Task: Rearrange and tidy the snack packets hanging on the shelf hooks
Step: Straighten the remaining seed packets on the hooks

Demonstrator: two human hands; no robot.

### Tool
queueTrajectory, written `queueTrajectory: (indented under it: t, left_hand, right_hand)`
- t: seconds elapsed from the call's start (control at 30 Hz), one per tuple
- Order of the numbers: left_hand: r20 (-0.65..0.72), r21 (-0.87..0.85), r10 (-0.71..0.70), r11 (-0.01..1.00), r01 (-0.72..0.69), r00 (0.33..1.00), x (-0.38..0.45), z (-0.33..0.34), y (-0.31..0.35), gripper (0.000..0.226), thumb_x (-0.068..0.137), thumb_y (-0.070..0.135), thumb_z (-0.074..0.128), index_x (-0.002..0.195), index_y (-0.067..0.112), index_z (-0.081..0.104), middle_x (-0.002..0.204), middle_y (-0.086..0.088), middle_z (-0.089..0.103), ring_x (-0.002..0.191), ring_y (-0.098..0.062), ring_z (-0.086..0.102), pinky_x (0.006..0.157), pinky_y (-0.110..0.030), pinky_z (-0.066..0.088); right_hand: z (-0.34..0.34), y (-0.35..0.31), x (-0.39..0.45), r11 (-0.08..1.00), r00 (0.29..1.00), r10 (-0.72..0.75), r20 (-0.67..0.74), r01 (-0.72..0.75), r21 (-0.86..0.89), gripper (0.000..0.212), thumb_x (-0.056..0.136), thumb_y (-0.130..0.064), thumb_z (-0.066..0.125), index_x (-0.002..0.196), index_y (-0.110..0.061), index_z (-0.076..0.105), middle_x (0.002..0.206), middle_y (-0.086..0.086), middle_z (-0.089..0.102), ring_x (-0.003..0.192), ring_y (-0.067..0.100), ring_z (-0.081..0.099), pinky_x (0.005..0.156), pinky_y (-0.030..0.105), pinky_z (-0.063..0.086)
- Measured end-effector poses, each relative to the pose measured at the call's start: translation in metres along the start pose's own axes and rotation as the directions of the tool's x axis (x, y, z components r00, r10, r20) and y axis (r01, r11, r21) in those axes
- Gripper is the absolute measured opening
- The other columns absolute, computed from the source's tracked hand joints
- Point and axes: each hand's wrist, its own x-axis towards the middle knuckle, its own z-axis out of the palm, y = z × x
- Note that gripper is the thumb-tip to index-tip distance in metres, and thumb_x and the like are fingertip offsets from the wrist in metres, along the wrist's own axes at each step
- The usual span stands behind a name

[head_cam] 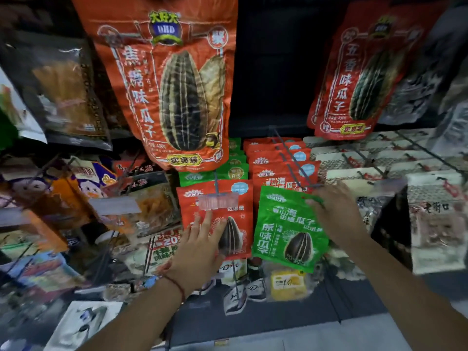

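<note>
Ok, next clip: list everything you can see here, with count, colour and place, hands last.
big orange seed bag: one, orange, hanging top centre
big red seed bag: at least two stacked, red, hanging top right
red packet: one in front, red, middle hook, green ones behind it
red row: several, red, on the hook right of the middle
green packet: one, green, tilted, in front of the red row
pale packets: many, beige and white, right hooks
yellow packet: one, yellow, lower centre
mixed snacks: many, dark and orange, left side, blurred
left hand: fingers flat on the red packet
right hand: pinches the green packet's top corner
</note>
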Motion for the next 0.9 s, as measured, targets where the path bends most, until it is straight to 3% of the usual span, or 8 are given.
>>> queueTrajectory:
  t: [0.2, 0.3, 0.4, 0.47, 0.57, 0.73, 0.8, 0.9]
  left_hand:
    - [-0.052, -0.126, 0.18, 0.975, -0.185, 0.982, -0.052, -0.024, 0.004, 0.077, 0.101, 0.05, 0.036, 0.149, 0.038, -0.023, 0.162, 0.0, -0.022, 0.151, -0.025, -0.011, 0.117, -0.036, -0.006]
    - [-0.139, -0.152, 0.284, 0.941, -0.303, 0.949, -0.069, -0.046, 0.012, 0.078, 0.1, 0.053, 0.036, 0.15, 0.037, -0.021, 0.164, 0.002, -0.014, 0.151, -0.02, -0.004, 0.116, -0.031, -0.003]
    - [-0.177, -0.13, 0.344, 0.92, -0.369, 0.922, -0.079, -0.063, 0.021, 0.07, 0.098, 0.056, 0.041, 0.155, 0.032, 0.01, 0.158, 0.001, 0.029, 0.141, -0.019, 0.031, 0.115, -0.032, 0.026]
    - [-0.222, -0.14, 0.343, 0.915, -0.378, 0.913, -0.087, -0.073, 0.022, 0.048, 0.097, 0.055, 0.045, 0.137, 0.029, 0.041, 0.13, 0.005, 0.057, 0.115, -0.015, 0.054, 0.087, -0.027, 0.042]
    - [-0.205, -0.209, 0.332, 0.904, -0.372, 0.921, -0.095, -0.087, 0.011, 0.024, 0.098, 0.047, 0.05, 0.111, 0.028, 0.054, 0.102, 0.007, 0.065, 0.088, -0.011, 0.06, 0.063, -0.022, 0.031]
    - [-0.106, -0.278, 0.309, 0.903, -0.327, 0.945, -0.1, -0.091, -0.016, 0.027, 0.098, 0.049, 0.049, 0.111, 0.029, 0.063, 0.096, 0.01, 0.068, 0.079, -0.006, 0.057, 0.059, -0.016, 0.033]
    - [-0.091, -0.284, 0.278, 0.913, -0.292, 0.956, -0.102, -0.085, -0.023, 0.027, 0.098, 0.051, 0.048, 0.111, 0.032, 0.062, 0.099, 0.013, 0.067, 0.081, -0.004, 0.057, 0.06, -0.013, 0.032]
    - [-0.09, -0.248, 0.235, 0.936, -0.25, 0.968, -0.104, -0.082, -0.032, 0.03, 0.098, 0.053, 0.043, 0.109, 0.031, 0.06, 0.102, 0.015, 0.067, 0.084, -0.002, 0.058, 0.065, -0.016, 0.04]
  right_hand:
    - [-0.005, -0.053, -0.075, 0.998, 0.997, 0.0, 0.074, 0.005, -0.067, 0.012, 0.084, -0.03, 0.074, 0.077, -0.021, 0.069, 0.071, -0.015, 0.051, 0.074, 0.008, 0.042, 0.092, 0.038, 0.041]
    - [-0.016, -0.083, -0.101, 0.997, 0.994, -0.049, 0.097, 0.055, -0.058, 0.01, 0.082, -0.026, 0.077, 0.077, -0.021, 0.069, 0.073, -0.014, 0.057, 0.075, 0.004, 0.042, 0.093, 0.038, 0.043]
    - [-0.029, -0.117, -0.115, 0.988, 0.988, -0.141, 0.07, 0.144, -0.05, 0.011, 0.081, -0.028, 0.077, 0.079, -0.023, 0.068, 0.076, -0.011, 0.063, 0.076, 0.008, 0.052, 0.097, 0.03, 0.039]
    - [-0.035, -0.135, -0.119, 0.982, 0.979, -0.189, 0.071, 0.19, -0.002, 0.012, 0.081, -0.03, 0.076, 0.079, -0.024, 0.066, 0.076, -0.011, 0.063, 0.077, 0.009, 0.055, 0.101, 0.024, 0.036]
    - [-0.04, -0.155, -0.121, 0.975, 0.971, -0.208, 0.115, 0.198, 0.096, 0.013, 0.085, -0.038, 0.07, 0.083, -0.026, 0.068, 0.08, -0.015, 0.063, 0.08, 0.005, 0.053, 0.089, 0.017, 0.035]
    - [-0.045, -0.172, -0.094, 0.948, 0.877, -0.213, 0.43, 0.079, 0.31, 0.03, 0.097, -0.046, 0.05, 0.097, -0.022, 0.069, 0.086, -0.021, 0.056, 0.083, -0.003, 0.049, 0.081, 0.018, 0.039]
    - [-0.046, -0.169, -0.067, 0.889, 0.902, -0.134, 0.411, -0.074, 0.452, 0.03, 0.1, -0.041, 0.046, 0.111, -0.024, 0.068, 0.105, -0.014, 0.062, 0.095, -0.002, 0.055, 0.083, 0.014, 0.045]
    - [-0.029, -0.152, -0.012, 0.949, 0.968, -0.037, 0.247, -0.044, 0.313, 0.044, 0.099, -0.028, 0.052, 0.142, -0.023, 0.046, 0.141, -0.007, 0.049, 0.124, 0.006, 0.047, 0.098, 0.008, 0.032]
